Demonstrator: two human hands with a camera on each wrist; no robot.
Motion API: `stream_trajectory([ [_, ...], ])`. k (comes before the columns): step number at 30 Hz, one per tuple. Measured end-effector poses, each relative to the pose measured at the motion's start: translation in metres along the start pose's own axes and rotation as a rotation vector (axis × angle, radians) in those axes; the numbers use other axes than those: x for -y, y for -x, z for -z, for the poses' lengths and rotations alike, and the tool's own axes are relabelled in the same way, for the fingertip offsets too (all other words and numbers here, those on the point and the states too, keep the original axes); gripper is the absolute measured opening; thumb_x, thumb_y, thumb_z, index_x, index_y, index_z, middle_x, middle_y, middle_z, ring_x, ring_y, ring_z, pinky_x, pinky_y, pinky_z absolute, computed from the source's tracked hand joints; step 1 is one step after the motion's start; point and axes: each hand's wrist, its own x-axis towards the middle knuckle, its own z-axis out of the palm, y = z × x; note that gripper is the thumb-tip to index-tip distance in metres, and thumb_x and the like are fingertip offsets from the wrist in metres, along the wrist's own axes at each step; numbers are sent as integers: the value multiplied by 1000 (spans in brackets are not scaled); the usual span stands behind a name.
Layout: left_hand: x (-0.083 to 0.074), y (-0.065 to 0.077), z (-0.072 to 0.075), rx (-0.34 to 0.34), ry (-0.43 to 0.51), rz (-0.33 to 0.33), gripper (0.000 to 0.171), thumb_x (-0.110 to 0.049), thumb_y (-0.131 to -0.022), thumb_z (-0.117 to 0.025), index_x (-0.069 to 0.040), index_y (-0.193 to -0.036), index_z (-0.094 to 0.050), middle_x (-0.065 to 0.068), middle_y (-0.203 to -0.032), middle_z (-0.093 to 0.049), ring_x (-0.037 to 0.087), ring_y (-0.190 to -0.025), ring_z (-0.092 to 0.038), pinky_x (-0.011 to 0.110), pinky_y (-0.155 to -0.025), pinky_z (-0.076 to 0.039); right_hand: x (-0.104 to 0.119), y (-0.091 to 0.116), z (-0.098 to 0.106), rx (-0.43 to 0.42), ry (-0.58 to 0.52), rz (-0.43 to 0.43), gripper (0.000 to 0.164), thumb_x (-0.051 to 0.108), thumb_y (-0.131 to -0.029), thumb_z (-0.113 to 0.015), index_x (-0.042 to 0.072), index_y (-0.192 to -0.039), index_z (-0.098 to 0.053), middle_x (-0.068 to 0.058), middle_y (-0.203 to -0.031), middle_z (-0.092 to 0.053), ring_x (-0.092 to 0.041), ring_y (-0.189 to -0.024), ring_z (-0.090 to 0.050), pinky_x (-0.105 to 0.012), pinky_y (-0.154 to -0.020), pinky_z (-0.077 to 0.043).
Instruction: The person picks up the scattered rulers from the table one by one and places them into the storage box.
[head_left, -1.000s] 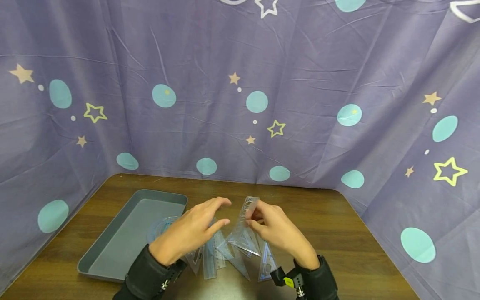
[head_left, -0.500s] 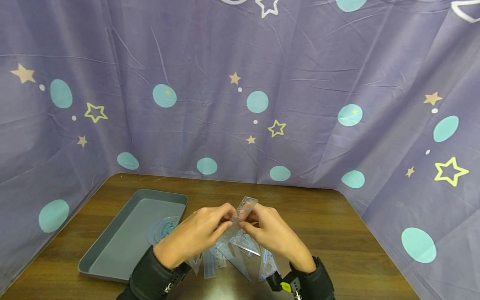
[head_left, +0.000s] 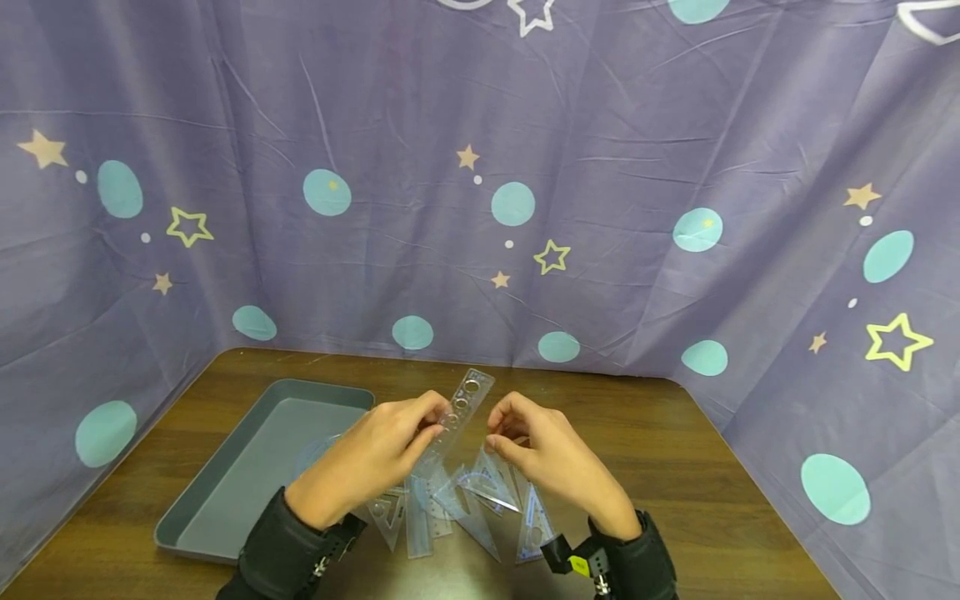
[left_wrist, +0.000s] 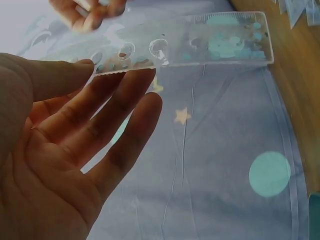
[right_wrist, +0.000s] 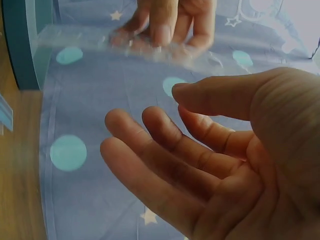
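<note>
The grey tray (head_left: 243, 471) lies near the left edge of the worktop (head_left: 690, 475); whether the clear bluish piece (head_left: 313, 451) at its right wall is inside, I cannot tell. Above the worktop's middle, the left hand's (head_left: 367, 454) fingers pinch a clear ruler (head_left: 467, 396). The right hand's (head_left: 551, 458) fingers, loosely bent, hold nothing. Clear set squares (head_left: 537, 525) lie toward the near edge.

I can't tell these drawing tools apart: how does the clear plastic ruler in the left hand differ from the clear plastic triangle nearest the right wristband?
The clear plastic ruler with round holes is a long strip, while the clear plastic triangle with blue markings is three-sided. The left hand holds the ruler raised; the triangle lies on the brown wood-grain table. Both are see-through.
</note>
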Motion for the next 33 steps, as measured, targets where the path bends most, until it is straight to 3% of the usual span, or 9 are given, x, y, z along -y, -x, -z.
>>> stream_trajectory([
  [6,8,4,17,-77,-31,66,16,-3,-107,-66,-8,-123,-68,-1,-93,-69,2,-73,-51,23,-63,-48,-6,2,11,-48,71,-26,8,6,-103,-73,10,-107,-66,1,-98,-76,-11,-91,-75,-25,-80,-62],
  [13,23,11,37,-166,-102,141,22,-1,-106,-66,-5,-128,-68,3,-102,-74,8,-80,-59,31,-67,-53,-11,4,20,-85,160,-29,5,11,-104,-73,10,-106,-69,3,-99,-76,-10,-90,-73,-26,-79,-61],
  [19,42,22,56,-87,-156,318,29,-3,-109,-62,-2,-138,-64,5,-96,-67,13,-72,-51,32,-62,-44,-15,6,23,-88,224,-99,5,12,-103,-74,12,-105,-70,5,-99,-77,-10,-91,-73,-29,-79,-60],
  [23,56,32,66,-46,-203,398,35,-2,-109,-60,1,-143,-58,13,-105,-72,17,-73,-56,35,-60,-44,-19,6,24,-75,252,-139,5,12,-102,-74,11,-106,-71,4,-99,-77,-10,-91,-73,-31,-79,-60],
  [26,65,40,70,-20,-216,455,37,-2,-109,-59,2,-145,-55,14,-99,-72,19,-70,-57,36,-57,-42,-21,7,25,-66,264,-154,4,13,-102,-74,12,-105,-72,4,-100,-78,-10,-91,-73,-31,-78,-60],
  [30,75,48,77,69,-203,567,40,-4,-110,-57,4,-148,-51,19,-101,-72,21,-72,-59,38,-59,-45,-24,7,26,-61,272,-164,3,13,-102,-74,13,-104,-72,5,-99,-77,-10,-91,-73,-31,-78,-59],
  [33,81,51,81,157,-188,646,44,-5,-109,-56,5,-151,-48,28,-118,-72,30,-88,-69,46,-69,-53,-26,7,28,-62,280,-166,3,14,-102,-75,14,-104,-72,5,-98,-77,-10,-91,-73,-32,-77,-59],
])
